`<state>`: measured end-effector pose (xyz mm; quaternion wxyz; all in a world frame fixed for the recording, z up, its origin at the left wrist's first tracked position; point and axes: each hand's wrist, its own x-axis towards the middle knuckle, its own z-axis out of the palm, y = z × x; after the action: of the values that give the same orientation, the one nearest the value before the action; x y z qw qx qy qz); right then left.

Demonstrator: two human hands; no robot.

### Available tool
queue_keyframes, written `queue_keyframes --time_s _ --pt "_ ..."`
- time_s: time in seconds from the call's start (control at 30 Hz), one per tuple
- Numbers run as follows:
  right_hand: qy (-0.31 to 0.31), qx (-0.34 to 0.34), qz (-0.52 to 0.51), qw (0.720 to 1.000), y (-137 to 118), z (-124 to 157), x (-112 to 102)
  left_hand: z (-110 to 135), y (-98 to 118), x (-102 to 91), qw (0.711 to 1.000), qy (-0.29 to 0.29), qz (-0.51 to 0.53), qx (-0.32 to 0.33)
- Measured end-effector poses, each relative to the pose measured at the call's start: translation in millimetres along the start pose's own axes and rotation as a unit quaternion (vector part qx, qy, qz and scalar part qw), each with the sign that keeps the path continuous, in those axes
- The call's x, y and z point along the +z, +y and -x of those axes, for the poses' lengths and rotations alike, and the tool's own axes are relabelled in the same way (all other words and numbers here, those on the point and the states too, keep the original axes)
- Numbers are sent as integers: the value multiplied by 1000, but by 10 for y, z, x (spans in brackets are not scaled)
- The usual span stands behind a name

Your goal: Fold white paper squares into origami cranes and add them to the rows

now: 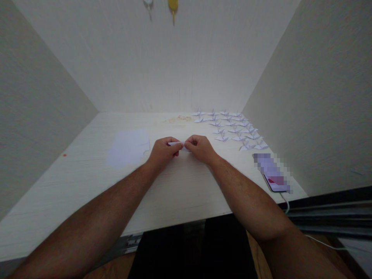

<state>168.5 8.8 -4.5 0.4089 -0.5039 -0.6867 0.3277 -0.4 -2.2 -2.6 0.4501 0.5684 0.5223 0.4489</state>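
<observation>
A small folded piece of white paper [175, 143] is held between both hands, just above the middle of the table. My left hand [165, 150] pinches its left part with thumb and fingers. From the other side my right hand [200, 147] pinches the paper, thumb tip close to the left thumb. Much of the paper is covered by the fingers, so its full folded shape cannot be made out. Several white paper cranes [231, 124] stand in rows on the far right of the table, beyond my right hand.
White paper sheets [128, 145] lie left of my hands. A phone [271, 174] with a cable [286, 203] rests near the right edge. Walls enclose the white table [180, 186] at the back and both sides. Two hooks, one yellow [173, 6], hang on the back wall.
</observation>
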Motion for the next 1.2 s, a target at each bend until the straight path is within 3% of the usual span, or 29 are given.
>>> queue_keyframes --time_s 0.23,0.67,0.8,0.9,0.97,1.07,1.2 --pt "-11 -16 -12 1000 -7 14 -18 -12 3 10 998 -3 70 -5" --pt "-9 -36 -2 999 22 15 -42 -38 -32 -46 996 -42 84 -7" --pt "14 -87 -14 996 12 35 -37 -46 51 -75 971 -101 189 -104" --pt "38 -196 -15 980 43 38 -11 -53 104 -123 937 -179 225 -199" --pt "49 -252 -8 967 67 32 3 -46 117 -143 928 -199 228 -218" --pt "73 -275 5 959 81 22 4 -29 117 -134 936 -187 237 -181" --pt "103 -256 -5 961 48 33 -6 -33 105 -83 956 -121 247 -99"
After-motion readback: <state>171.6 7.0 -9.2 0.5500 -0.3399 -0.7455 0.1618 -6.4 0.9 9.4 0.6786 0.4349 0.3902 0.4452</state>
